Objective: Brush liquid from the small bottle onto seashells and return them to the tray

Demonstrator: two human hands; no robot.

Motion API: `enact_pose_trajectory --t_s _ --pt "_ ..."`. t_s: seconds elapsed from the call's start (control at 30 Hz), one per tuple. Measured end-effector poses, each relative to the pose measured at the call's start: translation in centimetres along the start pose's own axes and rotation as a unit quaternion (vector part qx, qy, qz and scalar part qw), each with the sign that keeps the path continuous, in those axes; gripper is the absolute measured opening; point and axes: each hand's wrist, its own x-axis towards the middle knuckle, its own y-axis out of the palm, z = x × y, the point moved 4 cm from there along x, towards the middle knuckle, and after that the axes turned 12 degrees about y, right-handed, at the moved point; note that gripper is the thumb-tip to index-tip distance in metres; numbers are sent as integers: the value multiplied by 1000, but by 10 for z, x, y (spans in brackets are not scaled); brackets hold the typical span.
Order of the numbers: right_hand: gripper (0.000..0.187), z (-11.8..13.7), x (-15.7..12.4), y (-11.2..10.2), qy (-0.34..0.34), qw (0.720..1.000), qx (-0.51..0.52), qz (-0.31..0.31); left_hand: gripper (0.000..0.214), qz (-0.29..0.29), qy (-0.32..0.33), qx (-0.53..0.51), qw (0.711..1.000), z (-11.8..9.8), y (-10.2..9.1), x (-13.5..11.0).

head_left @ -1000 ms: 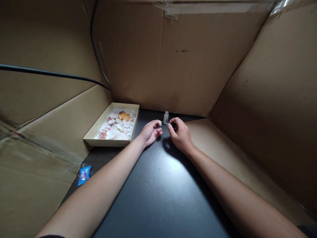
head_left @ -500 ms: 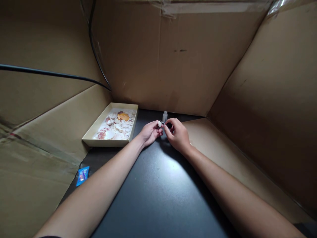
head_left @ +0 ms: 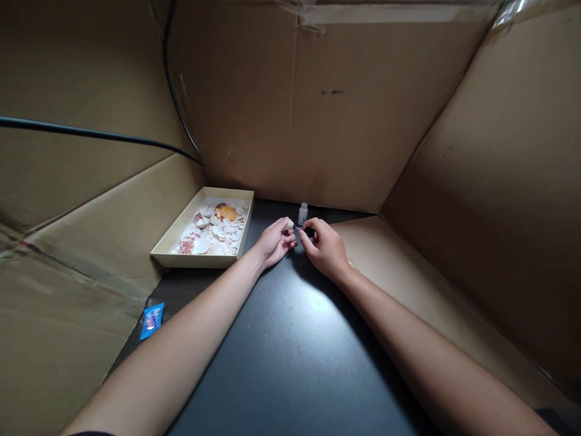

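Note:
My left hand (head_left: 276, 243) pinches a small whitish shell (head_left: 289, 224) between thumb and forefinger, its other fingers curled below. Facing it, my right hand (head_left: 327, 247) is closed in a pinch on a small thin tool (head_left: 298, 227), mostly hidden by the fingers. The tool's tip points toward the shell; I cannot tell whether they touch. Just behind both hands a small clear bottle (head_left: 302, 214) stands upright with whitish contents. No lid shows on it.
At the left, a pale yellow tray (head_left: 197, 261) holds many shells, among them an orange scallop (head_left: 226, 212). A blue packet (head_left: 152, 321) lies by my left forearm. Cardboard walls (head_left: 340, 133) surround the dark table (head_left: 281, 363). Black cables (head_left: 91, 133) run along the left wall.
The shell in my left hand has turned and shifted slightly left, and less of its face shows. A small gap between the hands has widened. Bottle and tray stay put.

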Motion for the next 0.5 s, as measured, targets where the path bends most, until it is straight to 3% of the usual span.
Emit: enact_pose_trajectory --t_s 0.3,0.5 --pt "15 -7 3 2 43 999 18 12 15 5 25 34 999 0 5 -4" --pt "16 -10 5 4 59 997 41 24 19 12 51 212 976 -12 17 -5"
